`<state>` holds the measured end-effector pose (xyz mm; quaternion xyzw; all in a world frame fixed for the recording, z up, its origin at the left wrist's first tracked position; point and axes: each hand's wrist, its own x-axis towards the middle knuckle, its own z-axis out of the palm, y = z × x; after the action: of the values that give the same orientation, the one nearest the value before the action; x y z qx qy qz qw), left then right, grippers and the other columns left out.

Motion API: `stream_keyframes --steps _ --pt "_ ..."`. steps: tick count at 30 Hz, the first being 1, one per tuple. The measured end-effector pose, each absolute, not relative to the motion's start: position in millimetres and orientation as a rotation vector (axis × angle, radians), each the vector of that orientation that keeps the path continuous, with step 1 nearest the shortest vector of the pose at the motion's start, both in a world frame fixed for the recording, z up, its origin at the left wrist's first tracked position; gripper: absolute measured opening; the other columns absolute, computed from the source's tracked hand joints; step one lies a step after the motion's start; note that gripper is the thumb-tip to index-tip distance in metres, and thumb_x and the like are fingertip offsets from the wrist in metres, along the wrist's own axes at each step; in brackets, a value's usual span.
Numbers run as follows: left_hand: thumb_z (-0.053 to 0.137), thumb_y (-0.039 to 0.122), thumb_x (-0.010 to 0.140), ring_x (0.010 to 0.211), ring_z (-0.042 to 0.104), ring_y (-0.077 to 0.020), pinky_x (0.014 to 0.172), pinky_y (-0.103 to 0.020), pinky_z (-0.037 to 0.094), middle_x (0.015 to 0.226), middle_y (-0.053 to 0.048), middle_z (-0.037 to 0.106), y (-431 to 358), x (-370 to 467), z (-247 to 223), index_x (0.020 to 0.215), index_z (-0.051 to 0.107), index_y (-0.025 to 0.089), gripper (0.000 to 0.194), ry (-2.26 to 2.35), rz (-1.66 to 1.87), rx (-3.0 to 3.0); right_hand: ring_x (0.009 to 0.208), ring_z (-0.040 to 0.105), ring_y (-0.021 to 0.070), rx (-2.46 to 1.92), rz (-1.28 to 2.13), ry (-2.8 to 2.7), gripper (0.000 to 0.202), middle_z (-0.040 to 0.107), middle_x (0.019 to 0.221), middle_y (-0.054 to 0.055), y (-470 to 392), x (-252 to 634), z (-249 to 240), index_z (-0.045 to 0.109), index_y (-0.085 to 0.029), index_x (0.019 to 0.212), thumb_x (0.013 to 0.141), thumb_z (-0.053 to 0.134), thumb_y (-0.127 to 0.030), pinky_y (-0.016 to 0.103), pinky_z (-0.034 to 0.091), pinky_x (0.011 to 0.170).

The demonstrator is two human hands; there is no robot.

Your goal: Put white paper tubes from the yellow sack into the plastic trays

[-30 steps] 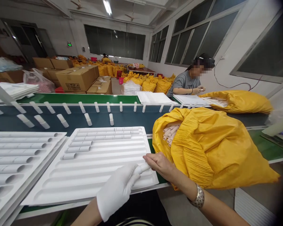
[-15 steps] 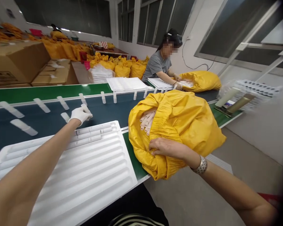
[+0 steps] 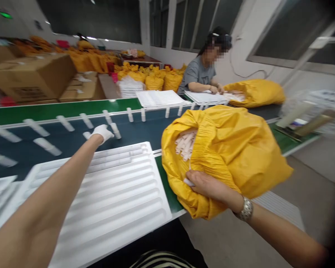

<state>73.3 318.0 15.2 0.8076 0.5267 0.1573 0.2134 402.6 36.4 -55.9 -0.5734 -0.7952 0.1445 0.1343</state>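
Observation:
My left hand [image 3: 102, 133], in a white glove, is over the dark conveyor belt [image 3: 156, 129], its fingers apart beside a white tube [image 3: 115, 131]. Below that arm lies a white grooved tray [image 3: 123, 197], with tubes in its upper grooves. My bare right hand [image 3: 205, 184] is at the mouth of a yellow sack [image 3: 240, 149], closed on a small pale tube [image 3: 189, 182]. More pale tubes [image 3: 185, 145] fill the sack opening.
White tubes stand or lie along the belt. Across it, a person [image 3: 201, 70] in grey works at a white tray [image 3: 206, 97] beside another yellow sack [image 3: 257, 92]. Cardboard boxes [image 3: 30, 74] are at the back left; a metal stand [image 3: 304, 126] is at the right.
The view has shifted left. My left hand has let go of the tube, which now stands beside its fingers. A pale tube now shows in my right hand at the sack mouth.

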Motion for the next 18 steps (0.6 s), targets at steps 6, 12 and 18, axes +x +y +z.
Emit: stream_keyframes --steps 6,12,18 --pt "0.054 0.025 0.095 0.11 0.066 -0.0244 0.099 -0.037 0.051 0.118 -0.01 0.07 251.0 -0.4 32.4 0.114 0.07 0.014 0.027 1.824 0.326 2.352 0.059 0.054 0.0178 -1.741 0.499 -1.995 0.021 0.056 0.068 -0.001 54.8 394.7 -66.7 0.05 -0.022 0.085 0.1 0.05 -0.037 0.031 0.042 0.057" --pt "0.045 0.025 0.089 0.116 0.059 -0.0367 0.1 -0.049 0.046 0.116 -0.014 0.071 158.2 -62.5 -2.7 0.107 0.073 0.019 0.034 1.873 0.174 2.513 0.079 0.062 0.0203 -1.321 0.53 -1.915 0.017 0.067 0.092 0.005 60.0 359.0 -36.8 0.06 -0.022 0.107 0.096 0.058 -0.034 0.033 0.051 0.075" --pt "0.039 0.036 0.094 0.108 0.061 -0.0374 0.093 -0.05 0.049 0.118 -0.013 0.07 152.6 -97.7 -25.9 0.117 0.07 0.022 0.042 1.791 0.222 2.569 0.093 0.062 0.0199 -1.072 0.59 -1.901 0.017 0.067 0.109 0.007 53.1 315.0 -17.9 0.058 -0.022 0.115 0.099 0.056 -0.028 0.035 0.053 0.086"
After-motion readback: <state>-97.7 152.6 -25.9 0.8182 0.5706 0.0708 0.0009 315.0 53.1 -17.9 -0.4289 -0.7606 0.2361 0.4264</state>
